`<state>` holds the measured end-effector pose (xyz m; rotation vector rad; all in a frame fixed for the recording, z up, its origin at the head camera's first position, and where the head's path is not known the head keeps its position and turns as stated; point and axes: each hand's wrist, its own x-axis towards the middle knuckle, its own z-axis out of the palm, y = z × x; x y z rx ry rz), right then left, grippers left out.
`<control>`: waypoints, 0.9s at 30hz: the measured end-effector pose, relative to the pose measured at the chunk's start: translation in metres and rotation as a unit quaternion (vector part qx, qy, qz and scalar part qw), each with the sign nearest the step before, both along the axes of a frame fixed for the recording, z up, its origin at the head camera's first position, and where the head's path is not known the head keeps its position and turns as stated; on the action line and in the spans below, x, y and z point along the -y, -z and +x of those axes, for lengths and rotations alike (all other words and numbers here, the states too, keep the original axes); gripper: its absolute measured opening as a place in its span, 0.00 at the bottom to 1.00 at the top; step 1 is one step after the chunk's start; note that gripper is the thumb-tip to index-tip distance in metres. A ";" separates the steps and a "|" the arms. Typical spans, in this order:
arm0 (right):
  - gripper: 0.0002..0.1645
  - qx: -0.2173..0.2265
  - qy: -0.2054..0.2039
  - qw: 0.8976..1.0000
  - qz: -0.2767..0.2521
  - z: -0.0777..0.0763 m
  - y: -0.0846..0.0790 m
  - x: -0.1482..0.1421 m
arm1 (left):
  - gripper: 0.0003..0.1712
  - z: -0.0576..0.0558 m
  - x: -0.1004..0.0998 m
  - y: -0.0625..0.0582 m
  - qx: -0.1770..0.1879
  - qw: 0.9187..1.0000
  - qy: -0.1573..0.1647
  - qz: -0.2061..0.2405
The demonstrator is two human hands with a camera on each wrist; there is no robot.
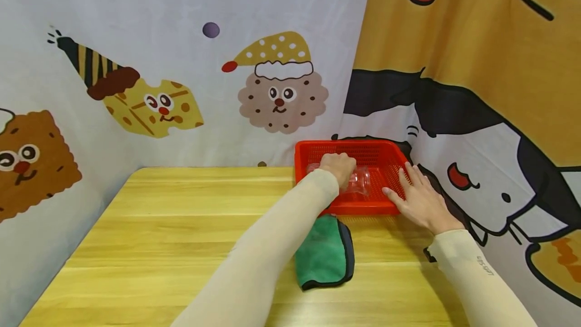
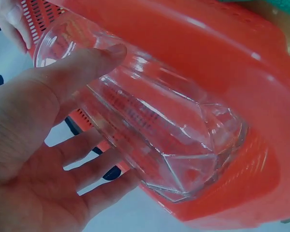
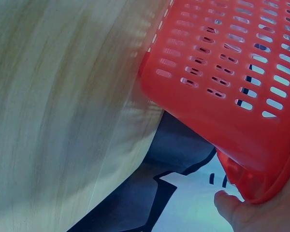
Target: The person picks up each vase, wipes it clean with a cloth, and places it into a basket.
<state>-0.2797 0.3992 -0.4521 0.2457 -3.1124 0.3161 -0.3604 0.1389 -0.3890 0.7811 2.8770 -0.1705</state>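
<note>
A clear glass vase (image 2: pixel 150 111) with a faceted body and a round mouth lies on its side in the red plastic basket (image 1: pixel 358 210). My left hand (image 1: pixel 338 168) reaches over the basket's front rim and holds the vase around its middle. In the left wrist view the thumb lies along the near side of the glass, with the other fingers on the opposite side. My right hand (image 1: pixel 422 201) rests at the basket's right rim, fingers spread. The right wrist view shows only its thumb (image 3: pixel 227 203) and part of the palm by the basket's corner.
A folded green cloth (image 1: pixel 322 254) with a dark border lies in front of the basket on the wooden table (image 1: pixel 181 246). Beside my right sleeve is a small black object (image 1: pixel 428 255). Printed curtains (image 1: pixel 181 14) hang behind the table and along its right side.
</note>
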 end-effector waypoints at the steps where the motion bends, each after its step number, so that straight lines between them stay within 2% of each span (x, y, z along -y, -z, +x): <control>1: 0.65 0.000 0.000 1.000 0.001 0.000 0.000 0.001 | 0.17 -0.001 0.000 0.000 0.000 1.000 -0.001 -0.001; 8: 0.66 0.005 0.000 1.000 0.009 0.000 -0.001 0.001 | 0.16 -0.001 -0.001 0.001 0.004 0.999 -0.001 -0.036; 12: 0.67 0.005 -0.001 1.000 0.007 0.001 -0.001 0.000 | 0.16 0.005 0.003 -0.004 0.003 0.999 0.009 -0.039; 18: 0.67 0.007 -0.004 1.000 0.007 -0.001 -0.004 0.000 | 0.15 0.032 0.024 -0.028 -0.015 0.999 0.029 -0.003; 25: 0.68 0.017 0.002 1.000 0.015 -0.001 -0.003 0.000 | 0.20 0.033 0.040 -0.034 -0.001 0.998 0.044 0.043; 27: 0.68 0.018 0.003 1.000 0.016 -0.001 -0.003 0.001 | 0.21 0.038 0.046 -0.037 0.000 0.997 0.048 0.065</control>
